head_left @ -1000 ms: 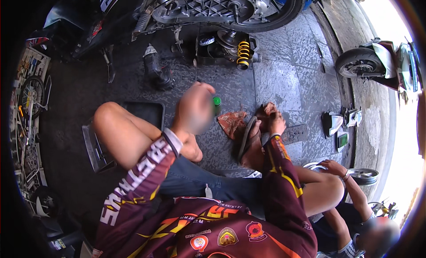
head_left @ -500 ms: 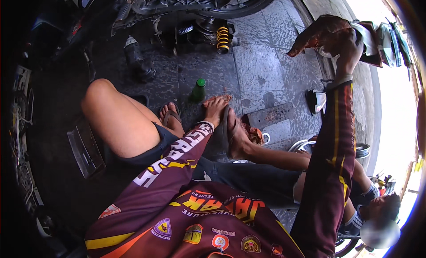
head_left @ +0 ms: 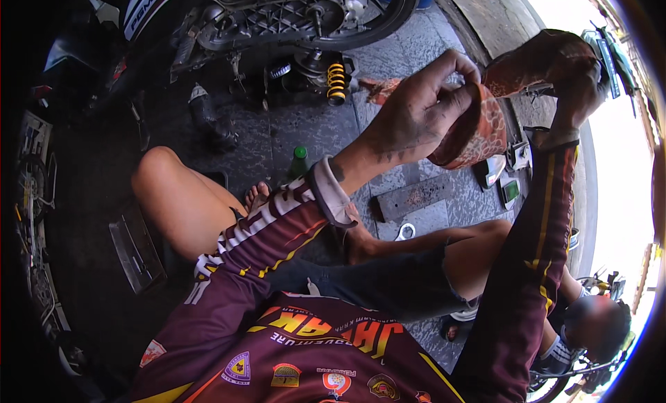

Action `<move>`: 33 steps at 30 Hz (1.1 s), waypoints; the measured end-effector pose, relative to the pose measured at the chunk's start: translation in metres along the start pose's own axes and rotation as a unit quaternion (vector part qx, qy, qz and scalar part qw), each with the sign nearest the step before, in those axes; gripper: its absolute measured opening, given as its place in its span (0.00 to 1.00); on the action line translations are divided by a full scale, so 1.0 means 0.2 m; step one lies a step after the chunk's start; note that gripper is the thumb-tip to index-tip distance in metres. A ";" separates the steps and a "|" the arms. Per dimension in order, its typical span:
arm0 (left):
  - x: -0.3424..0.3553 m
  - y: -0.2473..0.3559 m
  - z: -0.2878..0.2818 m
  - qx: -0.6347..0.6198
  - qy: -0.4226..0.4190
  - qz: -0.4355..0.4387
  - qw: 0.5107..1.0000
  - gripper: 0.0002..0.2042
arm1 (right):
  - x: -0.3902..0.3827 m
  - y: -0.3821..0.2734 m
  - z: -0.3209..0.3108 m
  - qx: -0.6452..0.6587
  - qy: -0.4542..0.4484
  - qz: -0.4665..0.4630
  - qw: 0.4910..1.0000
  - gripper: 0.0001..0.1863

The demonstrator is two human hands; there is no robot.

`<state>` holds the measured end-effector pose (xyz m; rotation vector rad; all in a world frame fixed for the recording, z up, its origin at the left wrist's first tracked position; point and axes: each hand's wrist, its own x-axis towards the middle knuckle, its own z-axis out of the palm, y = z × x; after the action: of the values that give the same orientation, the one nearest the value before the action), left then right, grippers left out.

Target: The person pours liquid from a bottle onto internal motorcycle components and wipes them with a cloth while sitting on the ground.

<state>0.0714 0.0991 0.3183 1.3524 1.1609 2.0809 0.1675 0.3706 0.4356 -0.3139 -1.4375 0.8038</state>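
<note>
A reddish-brown patterned cloth (head_left: pixel 488 129) is bunched up in the air in front of me. My left hand (head_left: pixel 423 108), dirt-stained, pinches it between thumb and fingers. Part of the cloth hangs below the thumb, and a reddish cloth piece (head_left: pixel 380 91) shows past the far side of the hand. Higher at the right, my right hand (head_left: pixel 579 77) is closed on more cloth (head_left: pixel 531 59); its fingers are partly hidden. Whether this is one cloth or two, I cannot tell. Beneath the hands, a grey rectangular slab (head_left: pixel 413 198) lies on the tiles.
A green bottle (head_left: pixel 299 164) stands near my foot, and a ring-ended tool (head_left: pixel 406 231) lies by the slab. Farther off are a yellow coil spring (head_left: pixel 336 84) on a mechanical assembly and a motorbike wheel (head_left: pixel 388 28). Another person (head_left: pixel 593 333) is at lower right.
My left hand has risen from the floor beside my foot and now grips cloth near my right hand. The right hand has shifted slightly right and down, still holding cloth.
</note>
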 end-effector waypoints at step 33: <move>0.33 0.28 -0.27 -0.447 0.049 -0.166 0.878 0.40 | -0.35 -0.46 0.47 -0.029 -0.424 -0.100 0.900 0.17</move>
<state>0.0002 0.0909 0.3901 0.5577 0.2964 2.0104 0.1106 0.2347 0.4554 0.1813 -2.2684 0.7590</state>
